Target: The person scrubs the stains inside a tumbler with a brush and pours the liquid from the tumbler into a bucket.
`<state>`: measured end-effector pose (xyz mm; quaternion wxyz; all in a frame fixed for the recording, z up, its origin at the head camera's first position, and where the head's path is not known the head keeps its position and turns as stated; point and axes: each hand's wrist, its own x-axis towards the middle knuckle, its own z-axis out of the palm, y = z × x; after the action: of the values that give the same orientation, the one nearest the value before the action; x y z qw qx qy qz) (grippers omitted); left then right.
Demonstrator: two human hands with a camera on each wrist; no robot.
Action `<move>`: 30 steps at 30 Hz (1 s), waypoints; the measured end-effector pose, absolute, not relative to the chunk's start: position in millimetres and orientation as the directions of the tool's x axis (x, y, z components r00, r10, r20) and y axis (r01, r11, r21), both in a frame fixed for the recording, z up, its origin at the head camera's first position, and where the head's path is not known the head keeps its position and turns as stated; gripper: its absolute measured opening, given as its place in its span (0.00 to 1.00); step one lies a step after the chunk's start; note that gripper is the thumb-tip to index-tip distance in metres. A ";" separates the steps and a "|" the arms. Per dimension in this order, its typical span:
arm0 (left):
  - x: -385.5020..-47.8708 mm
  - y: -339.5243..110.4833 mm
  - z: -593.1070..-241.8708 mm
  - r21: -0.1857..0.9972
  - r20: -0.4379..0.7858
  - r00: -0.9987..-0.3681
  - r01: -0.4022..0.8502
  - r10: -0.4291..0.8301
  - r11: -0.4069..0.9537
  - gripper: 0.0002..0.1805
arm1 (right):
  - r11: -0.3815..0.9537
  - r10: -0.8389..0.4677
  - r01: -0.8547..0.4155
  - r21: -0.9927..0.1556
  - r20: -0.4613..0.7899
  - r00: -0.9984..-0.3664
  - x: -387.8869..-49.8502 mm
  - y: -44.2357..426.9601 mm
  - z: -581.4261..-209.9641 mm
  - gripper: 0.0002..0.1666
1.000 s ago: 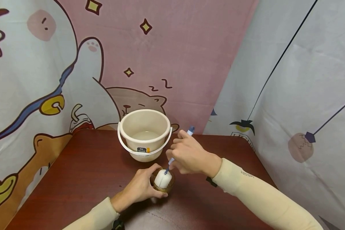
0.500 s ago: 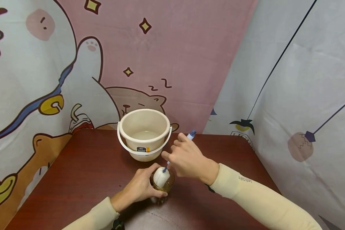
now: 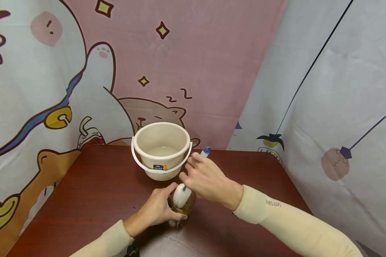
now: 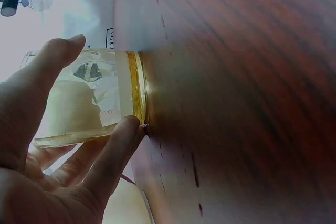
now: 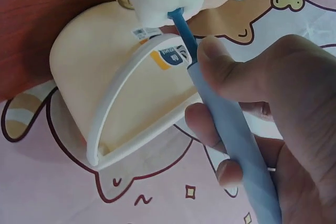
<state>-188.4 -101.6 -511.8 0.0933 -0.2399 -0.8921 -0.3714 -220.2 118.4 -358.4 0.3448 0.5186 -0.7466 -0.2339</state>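
An amber-tinted clear glass (image 3: 190, 206) stands on the table in front of the bucket. My left hand (image 3: 159, 207) holds it from the left, thumb on the near side and fingers curled round the far side. In the left wrist view the glass (image 4: 107, 72) has its base on the tabletop. Inside it sits the white sponge head of a cup brush (image 3: 181, 197), tilted. My right hand (image 3: 207, 178) grips the brush's pale blue handle above the glass. The right wrist view shows thumb and fingers wrapped about that handle (image 5: 226, 114), its darker neck entering the sponge.
A cream bucket (image 3: 148, 160) with its white handle (image 3: 141, 166) hanging forward stands just behind the glass. The dark red wooden table (image 3: 93, 185) ends at a cartoon-printed cloth (image 3: 212, 71) behind and at the right.
My right hand has moved slightly left and down with the brush, and the sponge head has shifted within the glass. The left hand and glass have stayed in place.
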 end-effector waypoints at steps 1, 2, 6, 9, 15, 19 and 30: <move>-188.3 -101.7 -511.8 0.618 0.344 -0.868 0.497 0.359 0.610 0.41 | 0.342 -0.940 -0.606 0.718 0.264 -0.217 -220.1 117.9 -357.4 0.06; -188.4 -101.9 -511.9 0.617 0.342 -0.868 0.496 0.359 0.610 0.41 | 0.331 -0.944 -0.599 0.729 0.256 -0.209 -220.1 117.3 -356.4 0.05; -188.1 -102.4 -512.1 0.614 0.340 -0.869 0.495 0.360 0.615 0.43 | 0.289 -0.957 -0.569 0.770 0.226 -0.180 -220.5 115.7 -352.3 0.05; -188.0 -102.7 -511.5 0.611 0.349 -0.864 0.503 0.363 0.612 0.44 | 0.267 -0.964 -0.554 0.789 0.206 -0.170 -221.1 115.4 -349.4 0.04; -188.5 -102.6 -510.6 0.621 0.350 -0.863 0.504 0.364 0.600 0.43 | 0.223 -0.973 -0.553 0.803 0.150 -0.175 -223.4 117.4 -344.2 0.06; -190.0 -103.1 -511.8 0.630 0.346 -0.862 0.507 0.371 0.589 0.42 | 0.208 -0.975 -0.572 0.793 0.122 -0.187 -225.8 118.9 -342.3 0.10; -191.1 -103.4 -513.9 0.655 0.345 -0.856 0.513 0.385 0.554 0.40 | 0.249 -0.965 -0.714 0.655 0.103 -0.242 -235.2 125.4 -340.1 0.18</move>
<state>-191.1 -103.4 -513.9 0.0809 -0.2557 -0.8778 -0.3969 -235.2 125.4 -340.1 0.2539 0.5609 -0.7482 -0.2473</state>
